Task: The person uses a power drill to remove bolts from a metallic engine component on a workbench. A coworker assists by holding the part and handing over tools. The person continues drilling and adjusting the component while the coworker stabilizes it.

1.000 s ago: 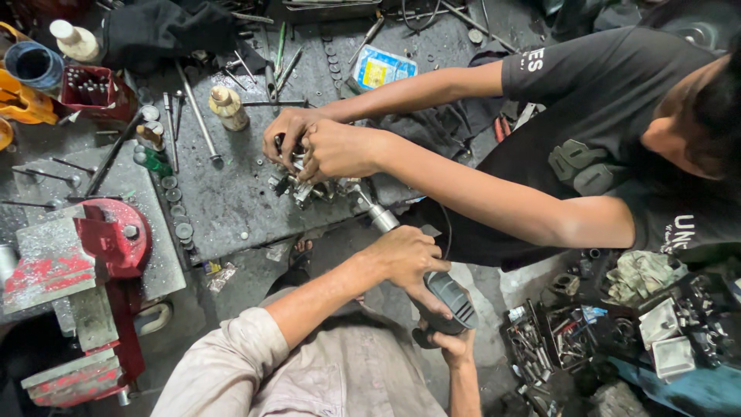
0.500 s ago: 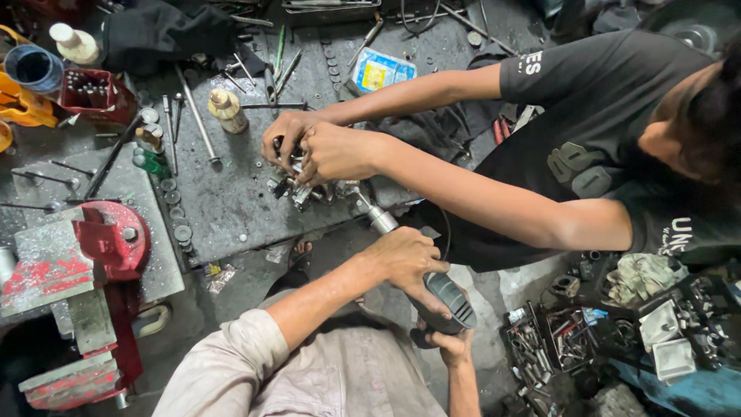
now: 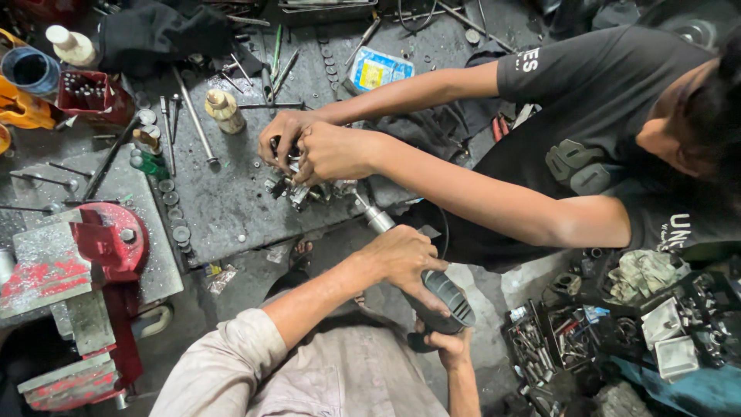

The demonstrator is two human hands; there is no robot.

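Both hands, left (image 3: 401, 259) and right (image 3: 451, 347), were clamped on the grey power driver (image 3: 432, 289), its tip in the small metal assembly (image 3: 297, 189) a co-worker's hands (image 3: 316, 147) steadied on the worktop (image 3: 224, 208); driving seemed underway, needing steady pressure.

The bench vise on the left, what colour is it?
The bench vise is red, worn to bare grey metal in places; the head view shows it.

Red vise (image 3: 85, 262) (left), blue cup (image 3: 29, 71)

Single view, head-mounted, looking steeply down from above the wearer's chest. It faces forward over a cluttered workbench (image 3: 231, 208), close to the wearer's own forearms. The bench lies beyond the fingers (image 3: 401, 282) of the left hand (image 3: 405, 259); no second view exists for overlap.
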